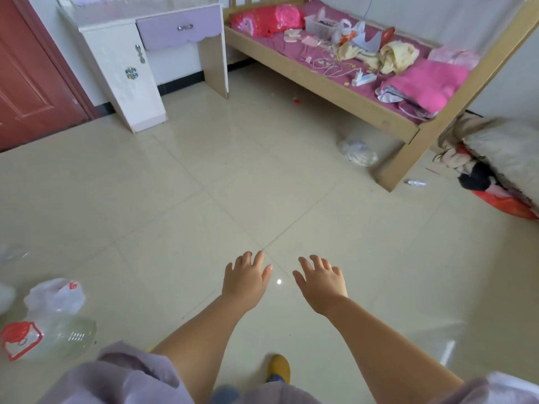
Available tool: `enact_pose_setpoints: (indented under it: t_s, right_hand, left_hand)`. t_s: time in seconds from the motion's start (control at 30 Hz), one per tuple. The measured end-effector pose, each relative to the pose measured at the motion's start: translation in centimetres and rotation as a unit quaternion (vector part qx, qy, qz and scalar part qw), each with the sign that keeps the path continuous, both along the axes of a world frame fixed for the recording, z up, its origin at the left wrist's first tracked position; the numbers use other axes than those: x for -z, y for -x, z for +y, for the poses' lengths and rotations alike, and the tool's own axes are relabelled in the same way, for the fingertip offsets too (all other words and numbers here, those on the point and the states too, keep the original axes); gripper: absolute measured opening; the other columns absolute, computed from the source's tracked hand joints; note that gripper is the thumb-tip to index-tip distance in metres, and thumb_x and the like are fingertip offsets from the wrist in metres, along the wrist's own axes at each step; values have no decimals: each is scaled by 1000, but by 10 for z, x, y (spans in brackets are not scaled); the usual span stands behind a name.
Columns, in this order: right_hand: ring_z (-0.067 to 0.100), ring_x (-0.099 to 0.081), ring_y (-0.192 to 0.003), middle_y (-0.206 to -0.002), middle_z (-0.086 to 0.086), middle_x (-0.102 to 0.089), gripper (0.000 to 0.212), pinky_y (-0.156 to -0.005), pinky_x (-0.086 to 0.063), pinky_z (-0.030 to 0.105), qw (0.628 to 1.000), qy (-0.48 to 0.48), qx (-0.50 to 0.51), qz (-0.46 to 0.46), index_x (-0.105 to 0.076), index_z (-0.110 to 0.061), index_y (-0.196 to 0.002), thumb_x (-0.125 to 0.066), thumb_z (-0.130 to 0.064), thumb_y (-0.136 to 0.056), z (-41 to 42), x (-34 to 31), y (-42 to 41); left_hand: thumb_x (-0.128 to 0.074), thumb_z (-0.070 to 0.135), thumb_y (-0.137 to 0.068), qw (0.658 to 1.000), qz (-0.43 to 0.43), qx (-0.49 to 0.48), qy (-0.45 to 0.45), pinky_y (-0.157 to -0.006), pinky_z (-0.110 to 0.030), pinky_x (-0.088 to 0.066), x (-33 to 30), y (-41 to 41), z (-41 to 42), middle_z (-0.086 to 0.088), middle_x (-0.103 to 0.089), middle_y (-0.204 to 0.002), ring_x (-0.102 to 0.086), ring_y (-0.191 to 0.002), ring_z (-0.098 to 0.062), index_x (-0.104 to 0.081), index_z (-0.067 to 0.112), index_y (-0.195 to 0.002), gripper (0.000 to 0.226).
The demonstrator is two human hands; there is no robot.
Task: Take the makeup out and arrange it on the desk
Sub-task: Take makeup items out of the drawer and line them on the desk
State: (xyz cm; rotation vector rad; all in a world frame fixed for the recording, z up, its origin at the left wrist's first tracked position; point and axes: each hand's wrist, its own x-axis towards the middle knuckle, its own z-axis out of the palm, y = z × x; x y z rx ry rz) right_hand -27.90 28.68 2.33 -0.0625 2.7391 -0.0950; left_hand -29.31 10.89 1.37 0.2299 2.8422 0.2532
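The left hand point(246, 275) and the right hand point(320, 279) reach out in front of the person, side by side and a little apart. Both have their fingers spread and loose, and they hold nothing. Under them is only the shiny tile floor point(180, 182). One yellow shoe point(278, 368) peeks out below the arms. I think the job has not started yet, because the hands are far from any makeup. I cannot see makeup for sure. It may be in the see-through basket point(319, 26) on the small wooden bed point(335, 88), but the things in it are too small to tell. The desk point(125, 39) stands well away, up on the left, next to the red door point(29, 83). It has one purple drawer point(178, 29), pushed in, and one white cupboard door point(125, 80). To do this step well, I would walk over first, then look in the drawer or the basket, and keep both hands free to lift things out gently. On the floor I count one clear bag point(357, 151) by the bed leg, and two plastic bags point(49, 319) down on the left. On the bed I count one pink blanket point(428, 83).
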Motion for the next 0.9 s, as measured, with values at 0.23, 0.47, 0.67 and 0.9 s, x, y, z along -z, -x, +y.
enact_pose_setpoints:
  t_s: [0.23,0.47,0.67,0.9]
  right_hand:
    - [23,-29,-136,-150,4,-29,50,-107,-29,39,1000,-2,-27,-12,-25,-23,-145,-19,-46,-101,0,0,147]
    - [23,-31,-135,-150,4,-30,49,-106,-30,40,999,15,-38,5,-27,-24,-144,-20,-46,-101,-59,10,333]
    - [22,-30,-136,-150,3,-28,49,-107,-29,38,999,32,-19,9,-25,-25,-145,-19,-46,-101,-109,-6,489]
    - [23,-29,-137,-151,3,-27,50,-108,-28,38,999,17,-16,22,-23,-25,-146,-18,-45,-101,-117,-12,660]
  left_hand:
    - [-23,44,-99,999,6,-37,14,-92,-35,-37,0,137,-14,-4,-49,-127,-48,-114,-24,-34,20,-137,46]
    - [-22,47,-98,996,38,-63,41,-87,-35,-42,9,312,-83,-5,-55,-120,-55,-106,-24,-42,18,-134,50]
    - [-9,52,-92,996,41,-67,48,-90,-37,-42,-9,471,-139,-6,-56,-121,-55,-109,-25,-43,18,-133,64]
    - [-19,46,-99,998,16,-37,45,-104,-36,-32,-9,644,-139,-4,-39,-141,-40,-126,-22,-25,22,-144,51]
